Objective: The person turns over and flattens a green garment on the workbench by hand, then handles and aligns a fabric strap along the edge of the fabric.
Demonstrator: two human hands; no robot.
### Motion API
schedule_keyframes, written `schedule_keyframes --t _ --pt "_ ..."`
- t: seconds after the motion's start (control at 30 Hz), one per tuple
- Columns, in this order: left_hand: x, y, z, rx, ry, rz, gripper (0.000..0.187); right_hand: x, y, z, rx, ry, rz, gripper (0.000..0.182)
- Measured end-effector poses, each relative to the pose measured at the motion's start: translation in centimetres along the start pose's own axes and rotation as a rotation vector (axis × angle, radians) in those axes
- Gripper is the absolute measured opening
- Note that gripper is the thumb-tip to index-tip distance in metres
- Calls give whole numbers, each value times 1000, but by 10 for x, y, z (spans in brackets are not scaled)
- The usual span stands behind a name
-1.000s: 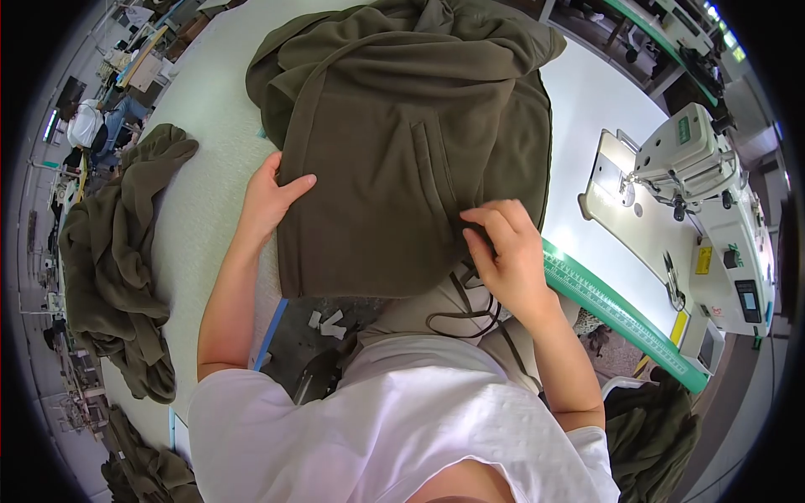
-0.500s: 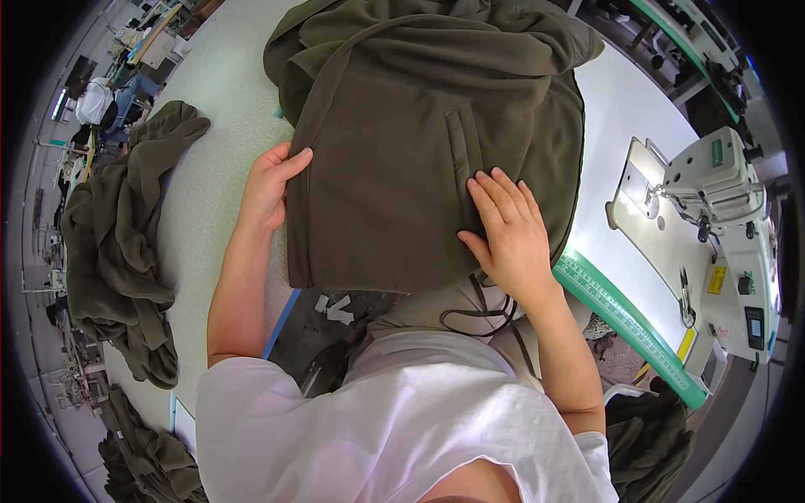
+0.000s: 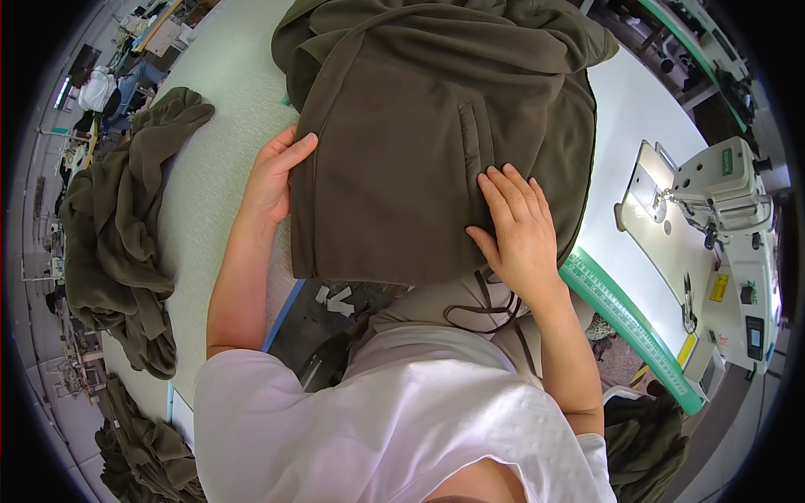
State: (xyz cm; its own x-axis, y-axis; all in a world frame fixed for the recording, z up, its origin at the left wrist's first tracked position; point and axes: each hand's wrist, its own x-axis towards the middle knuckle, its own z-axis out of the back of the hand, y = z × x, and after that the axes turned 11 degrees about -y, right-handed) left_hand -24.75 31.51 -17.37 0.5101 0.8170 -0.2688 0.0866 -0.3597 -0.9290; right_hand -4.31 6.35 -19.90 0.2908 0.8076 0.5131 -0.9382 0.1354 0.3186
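Start far left of the big green fleece garment (image 3: 419,142): a heap of the same green cloth (image 3: 113,243) lies on the pale surface (image 3: 210,184), well apart from it, and more green cloth (image 3: 147,448) sits lower down by the edge. Next comes your left hand (image 3: 275,176). It rests on the left edge of the garment, thumb on top of the cloth and fingers flat beside it, so this grip is open and only presses the edge. The garment itself lies spread out on the surface right in front of you, with its bottom hem hanging a little over the near edge. A pocket slit (image 3: 470,138) runs down its middle. Your right hand (image 3: 516,230) lies flat just below that pocket, fingers spread, open too, pushing the cloth down and holding nothing. The fleece looks soft, thick and floppy, and not heavy. It will bend and slide easily, so I think it is best to take it by the hem or a side edge, with both hands. Right of the garment is a green ruler strip (image 3: 629,327) along the surface edge, and past that a white sewing machine (image 3: 721,210).
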Motion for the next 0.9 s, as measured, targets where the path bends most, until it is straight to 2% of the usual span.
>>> schedule_keyframes --t 0.5,0.63,0.7,0.9 --pt "7 15 3 187 -60 -124 15 0 -2 3 20 -13 -19 59" --pt "6 16 -2 179 -72 -164 15 26 -14 7 -31 -53 12 59" --pt "5 16 -5 164 -78 -202 14 49 -23 1 -53 -151 123 52" --pt "29 20 4 273 -128 -315 14 82 -56 -45 -152 -121 17 45"
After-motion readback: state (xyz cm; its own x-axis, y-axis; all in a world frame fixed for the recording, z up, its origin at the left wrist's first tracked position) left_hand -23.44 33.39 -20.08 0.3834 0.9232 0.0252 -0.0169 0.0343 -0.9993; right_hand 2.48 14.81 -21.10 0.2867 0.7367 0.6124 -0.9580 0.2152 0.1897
